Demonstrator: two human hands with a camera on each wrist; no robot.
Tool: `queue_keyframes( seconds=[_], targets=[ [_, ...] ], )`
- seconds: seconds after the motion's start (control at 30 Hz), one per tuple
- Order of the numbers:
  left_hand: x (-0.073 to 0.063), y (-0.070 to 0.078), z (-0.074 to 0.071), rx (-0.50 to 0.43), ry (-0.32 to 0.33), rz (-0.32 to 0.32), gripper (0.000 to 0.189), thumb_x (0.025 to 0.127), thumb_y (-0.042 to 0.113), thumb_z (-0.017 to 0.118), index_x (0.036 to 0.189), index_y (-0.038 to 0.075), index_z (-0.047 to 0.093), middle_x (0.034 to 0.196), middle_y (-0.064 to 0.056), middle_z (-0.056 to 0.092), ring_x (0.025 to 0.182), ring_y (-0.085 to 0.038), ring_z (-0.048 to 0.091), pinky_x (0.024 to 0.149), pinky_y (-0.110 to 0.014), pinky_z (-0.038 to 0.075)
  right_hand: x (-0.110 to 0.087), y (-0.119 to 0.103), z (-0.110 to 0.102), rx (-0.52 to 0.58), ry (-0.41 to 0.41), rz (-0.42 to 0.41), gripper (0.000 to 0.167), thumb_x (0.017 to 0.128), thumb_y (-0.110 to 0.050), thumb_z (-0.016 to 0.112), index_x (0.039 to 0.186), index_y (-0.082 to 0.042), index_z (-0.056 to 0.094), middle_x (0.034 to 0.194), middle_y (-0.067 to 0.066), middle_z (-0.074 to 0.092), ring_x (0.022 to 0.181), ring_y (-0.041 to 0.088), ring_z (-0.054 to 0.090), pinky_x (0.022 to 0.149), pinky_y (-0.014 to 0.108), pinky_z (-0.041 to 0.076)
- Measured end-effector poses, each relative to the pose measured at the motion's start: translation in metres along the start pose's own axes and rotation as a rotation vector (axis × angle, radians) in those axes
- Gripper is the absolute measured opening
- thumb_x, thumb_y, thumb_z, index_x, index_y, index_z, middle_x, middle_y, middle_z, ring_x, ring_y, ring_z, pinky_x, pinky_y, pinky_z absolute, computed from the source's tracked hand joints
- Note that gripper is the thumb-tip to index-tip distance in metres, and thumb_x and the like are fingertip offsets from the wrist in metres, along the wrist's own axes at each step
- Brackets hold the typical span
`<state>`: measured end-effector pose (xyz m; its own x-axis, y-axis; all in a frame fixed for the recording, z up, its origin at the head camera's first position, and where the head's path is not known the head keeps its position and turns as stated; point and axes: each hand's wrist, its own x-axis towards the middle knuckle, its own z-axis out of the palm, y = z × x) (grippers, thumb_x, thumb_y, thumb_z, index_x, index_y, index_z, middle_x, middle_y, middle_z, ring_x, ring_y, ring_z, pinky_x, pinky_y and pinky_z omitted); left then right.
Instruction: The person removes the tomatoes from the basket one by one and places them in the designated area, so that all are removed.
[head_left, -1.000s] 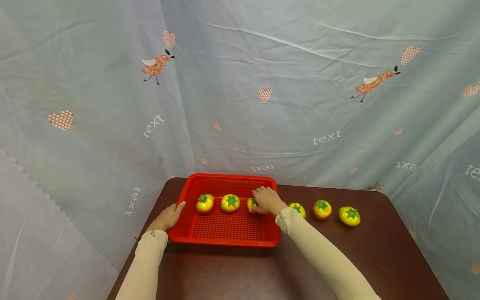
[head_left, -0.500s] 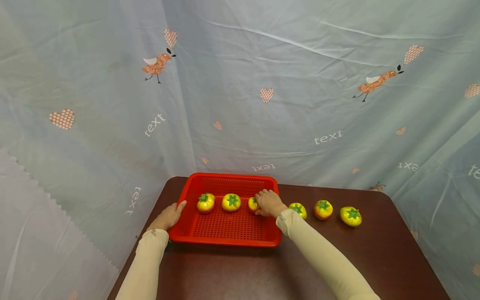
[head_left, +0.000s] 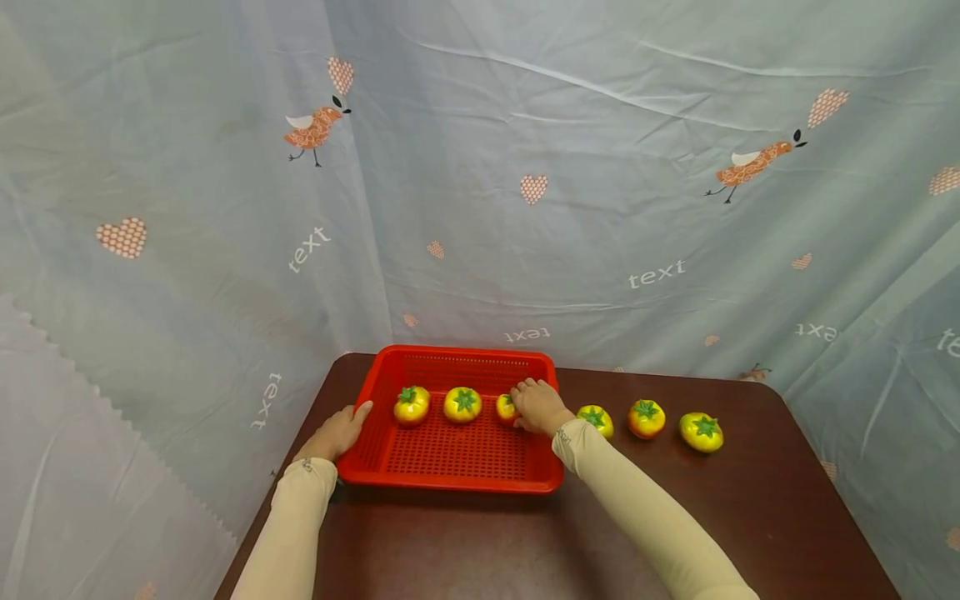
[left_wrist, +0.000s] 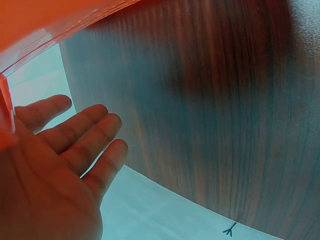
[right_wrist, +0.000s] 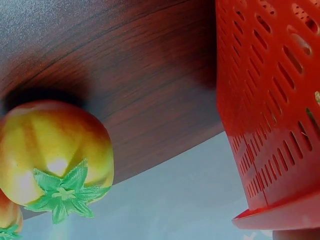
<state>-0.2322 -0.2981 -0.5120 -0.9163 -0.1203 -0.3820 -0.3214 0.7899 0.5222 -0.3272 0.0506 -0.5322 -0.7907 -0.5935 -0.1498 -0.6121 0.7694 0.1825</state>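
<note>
A red plastic basket [head_left: 457, 485] stands on the table with three artificial tomatoes in a row inside, yellow to red with green leafy tops. My left hand [head_left: 335, 432] is at its left side, thumb over the rim; the left wrist view shows the other fingers of the left hand [left_wrist: 75, 135] spread and fairly straight outside. Inside the basket's right end, my right hand [head_left: 542, 407] holds the rightmost tomato [head_left: 506, 408], bent fingers behind and thumb in front, covering its right part. The left tomato [head_left: 412, 407] and middle tomato [head_left: 462, 405] lie untouched.
Three more tomatoes lie on the dark wooden table [head_left: 442, 542] right of the basket: a near one [head_left: 596, 419] partly behind the right wrist, a middle one [head_left: 646, 418] and a far-right one [head_left: 702, 432]. A patterned grey curtain [head_left: 465, 208] hangs behind and at both sides.
My right hand has drawn back slightly to the right over its tomato, uncovering a little more of it. In the last half second both hands have stayed put; the left keeps its place.
</note>
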Motion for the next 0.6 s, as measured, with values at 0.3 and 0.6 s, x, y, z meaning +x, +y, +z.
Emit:
queue_keyframes(
  seconds=[0.3,0.6],
  targets=[
    [0.003,-0.003,0.002,0.004,0.005,0.013,0.078,0.103,0.057,0.025,0.139,-0.012,0.034,0.110,-0.024,0.057,0.093,-0.032,0.058,0.092,-0.054,0.047,0.000,0.000,-0.004,0.007,-0.030,-0.002,0.063,0.092,-0.045,0.065,0.141,-0.008,0.051,0.139,0.008,0.055,0.129,0.024,0.049,0.109,0.039,0.038],
    [0.004,-0.004,0.001,0.008,0.012,0.009,0.078,0.102,0.058,0.025,0.138,-0.011,0.035,0.110,-0.023,0.057,0.093,-0.032,0.058,0.091,-0.054,0.047,-0.004,0.010,-0.025,0.056,0.066,-0.015,0.064,0.090,-0.043,0.068,0.139,-0.005,0.052,0.133,0.010,0.058,0.128,0.028,0.050,0.108,0.042,0.040]
  ],
)
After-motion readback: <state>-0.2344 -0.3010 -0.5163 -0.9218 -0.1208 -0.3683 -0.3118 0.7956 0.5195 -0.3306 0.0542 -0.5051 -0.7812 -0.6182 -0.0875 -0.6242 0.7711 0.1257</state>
